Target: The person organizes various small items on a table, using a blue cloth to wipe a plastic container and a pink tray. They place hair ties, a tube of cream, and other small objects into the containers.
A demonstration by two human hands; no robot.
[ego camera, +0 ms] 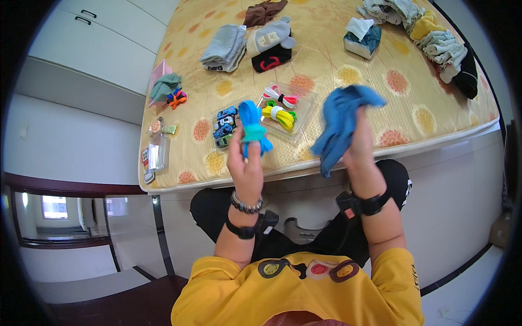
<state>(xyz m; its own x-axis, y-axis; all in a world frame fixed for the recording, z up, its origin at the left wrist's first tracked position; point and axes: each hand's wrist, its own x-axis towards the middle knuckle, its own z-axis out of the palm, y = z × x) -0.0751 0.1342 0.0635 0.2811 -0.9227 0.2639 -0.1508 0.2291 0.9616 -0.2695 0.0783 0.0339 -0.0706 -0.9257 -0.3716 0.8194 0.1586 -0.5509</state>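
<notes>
In my left hand (pixel 246 163) I hold a bundle of blue flat straps (pixel 249 114), wrapped round the middle with a turquoise band. My right hand (pixel 359 140) grips a crumpled blue cloth (pixel 340 118), blurred by motion, above the mattress edge. Between and beyond my hands lies a clear plastic tray (pixel 299 122) with a pink-and-white strap bundle (pixel 281 97) and a yellow-and-green strap bundle (pixel 279 116). Just left of the blue bundle, toy cars (pixel 225 122) sit in another clear container, partly hidden by my left hand.
On the patterned mattress (pixel 261 175) lie folded grey clothing (pixel 224 47), a grey knitted hat (pixel 269 37), brown cloth (pixel 265 12) and a tissue pack (pixel 363 42). Rolled clothes (pixel 442 49) line the right. A pink basket (pixel 157 77) with green cloth and a clear box (pixel 158 153) are at left.
</notes>
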